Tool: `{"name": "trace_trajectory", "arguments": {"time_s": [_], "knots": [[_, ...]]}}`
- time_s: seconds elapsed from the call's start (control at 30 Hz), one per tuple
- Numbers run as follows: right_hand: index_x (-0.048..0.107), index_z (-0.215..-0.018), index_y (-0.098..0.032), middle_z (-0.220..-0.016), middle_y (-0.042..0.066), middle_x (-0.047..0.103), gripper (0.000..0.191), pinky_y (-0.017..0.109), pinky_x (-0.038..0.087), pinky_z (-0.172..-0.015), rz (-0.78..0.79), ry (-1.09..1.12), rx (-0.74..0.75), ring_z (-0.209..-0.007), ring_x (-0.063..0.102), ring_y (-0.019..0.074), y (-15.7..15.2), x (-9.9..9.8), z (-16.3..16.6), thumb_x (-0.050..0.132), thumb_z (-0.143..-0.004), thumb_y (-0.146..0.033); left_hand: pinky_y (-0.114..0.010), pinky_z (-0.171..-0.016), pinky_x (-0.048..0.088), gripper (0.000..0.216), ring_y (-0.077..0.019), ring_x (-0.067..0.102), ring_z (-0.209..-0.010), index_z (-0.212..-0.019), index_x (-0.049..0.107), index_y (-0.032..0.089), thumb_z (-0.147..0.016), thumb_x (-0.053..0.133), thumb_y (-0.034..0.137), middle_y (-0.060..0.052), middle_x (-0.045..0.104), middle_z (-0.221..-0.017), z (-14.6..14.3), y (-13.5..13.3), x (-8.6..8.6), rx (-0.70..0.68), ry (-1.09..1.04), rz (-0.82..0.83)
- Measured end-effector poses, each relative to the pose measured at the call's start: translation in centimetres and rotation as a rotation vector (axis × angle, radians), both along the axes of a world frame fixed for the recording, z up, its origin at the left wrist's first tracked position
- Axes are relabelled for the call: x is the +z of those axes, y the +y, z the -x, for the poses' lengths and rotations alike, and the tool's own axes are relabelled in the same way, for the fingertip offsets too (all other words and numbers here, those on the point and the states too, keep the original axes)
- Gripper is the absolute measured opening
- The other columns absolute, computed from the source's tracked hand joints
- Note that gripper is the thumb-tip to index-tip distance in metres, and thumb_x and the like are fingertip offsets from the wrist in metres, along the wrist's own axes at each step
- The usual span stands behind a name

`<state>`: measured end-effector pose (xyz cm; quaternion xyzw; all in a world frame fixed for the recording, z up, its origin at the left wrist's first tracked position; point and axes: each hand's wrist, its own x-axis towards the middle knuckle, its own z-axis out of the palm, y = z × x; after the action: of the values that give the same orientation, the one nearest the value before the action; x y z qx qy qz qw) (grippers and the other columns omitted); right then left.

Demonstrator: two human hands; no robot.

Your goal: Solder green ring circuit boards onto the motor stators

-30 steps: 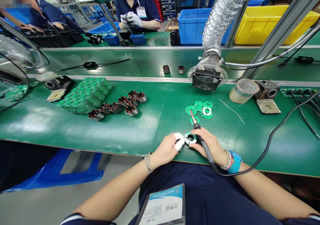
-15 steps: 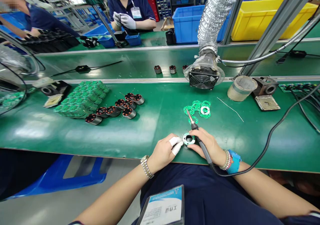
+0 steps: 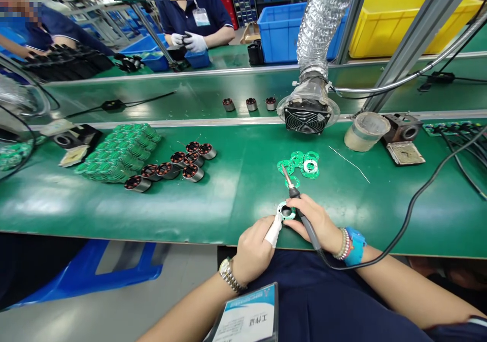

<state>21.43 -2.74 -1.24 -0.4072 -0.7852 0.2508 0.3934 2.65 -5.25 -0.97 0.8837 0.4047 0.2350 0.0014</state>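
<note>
My right hand [image 3: 317,223] is closed around the grip of a soldering iron [image 3: 306,224], its tip pointing up and away. The thumb and index finger of that hand also bracket a small ring-shaped part with a white and green circuit board face [image 3: 286,216], low over the table's front edge. My left hand [image 3: 256,243] has white covers on its fingers, which are pressed together with their tips at the ring's left edge. Anything pinched between them is hidden. Just beyond lie several green ring circuit boards [image 3: 297,160], one with a white ring [image 3: 311,166] on top.
Motor stators with copper windings [image 3: 166,170] stand left of centre, beside stacked green boards [image 3: 119,151]. A fan on a foil duct [image 3: 307,118] hangs ahead. Solder wire [image 3: 349,164], a round tub [image 3: 367,131] and an iron stand [image 3: 403,134] lie right. A co-worker [image 3: 194,17] sits opposite.
My left hand has turned and shifted right, bringing its covered fingertips onto the ring's edge. My right hand keeps its hold. The co-worker's gloved hands have lowered toward a blue bin.
</note>
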Motion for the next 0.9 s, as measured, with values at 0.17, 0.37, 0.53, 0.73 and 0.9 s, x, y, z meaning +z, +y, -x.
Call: {"name": "trace_trajectory", "arguments": {"time_s": [0.17,0.37,0.53,0.73,0.9], "knots": [[0.048,-0.109,-0.021,-0.096,0.006,0.055,0.026,0.030,0.049,-0.074,0.012,0.015,0.008,-0.081,0.056,0.0162,0.2,0.3,-0.2,0.057,-0.084,-0.025,-0.035,-0.077,0.051,0.033,-0.0254,0.059,-0.098,-0.113,0.055,0.013,-0.083,0.043,0.010,-0.013,0.063,-0.107,0.9,0.9,0.7,-0.046,-0.023,0.170],[0.045,-0.115,-0.020,-0.109,0.010,0.057,0.039,0.037,0.047,-0.088,0.004,0.018,0.028,-0.101,0.055,0.0216,0.0,1.0,-0.4,0.061,-0.080,-0.024,-0.027,-0.069,0.051,0.025,-0.0153,0.061,-0.077,-0.108,0.057,0.018,-0.087,0.046,0.025,-0.006,0.065,-0.094,1.2,4.3,1.6,0.110,-0.356,0.635],[0.047,-0.113,-0.021,-0.099,0.008,0.058,0.032,0.034,0.050,-0.078,-0.030,-0.012,-0.017,-0.090,0.057,0.0201,-0.3,0.7,0.0,0.058,-0.083,-0.022,-0.025,-0.062,0.047,0.022,-0.0128,0.057,-0.063,-0.075,0.056,0.016,-0.087,0.042,0.027,-0.002,0.060,-0.071,0.2,5.0,1.8,0.082,-0.371,0.774],[0.046,-0.113,-0.020,-0.101,0.009,0.059,0.029,0.032,0.050,-0.078,-0.029,-0.002,0.064,-0.089,0.057,0.0181,0.1,0.8,-0.1,0.056,-0.085,-0.022,-0.022,-0.050,0.046,0.027,-0.0110,0.055,-0.053,-0.084,0.054,0.016,-0.090,0.037,0.036,-0.002,0.058,-0.068,1.5,4.7,1.7,0.008,-0.399,1.029],[0.046,-0.113,-0.020,-0.100,0.008,0.059,0.030,0.034,0.050,-0.079,-0.022,0.007,0.072,-0.089,0.057,0.0186,0.3,0.8,-0.2,0.056,-0.085,-0.023,-0.029,-0.075,0.048,0.021,-0.0172,0.059,-0.085,-0.103,0.058,0.019,-0.088,0.045,0.025,-0.008,0.062,-0.096,3.0,5.3,1.4,-0.183,-0.135,0.467]]}}
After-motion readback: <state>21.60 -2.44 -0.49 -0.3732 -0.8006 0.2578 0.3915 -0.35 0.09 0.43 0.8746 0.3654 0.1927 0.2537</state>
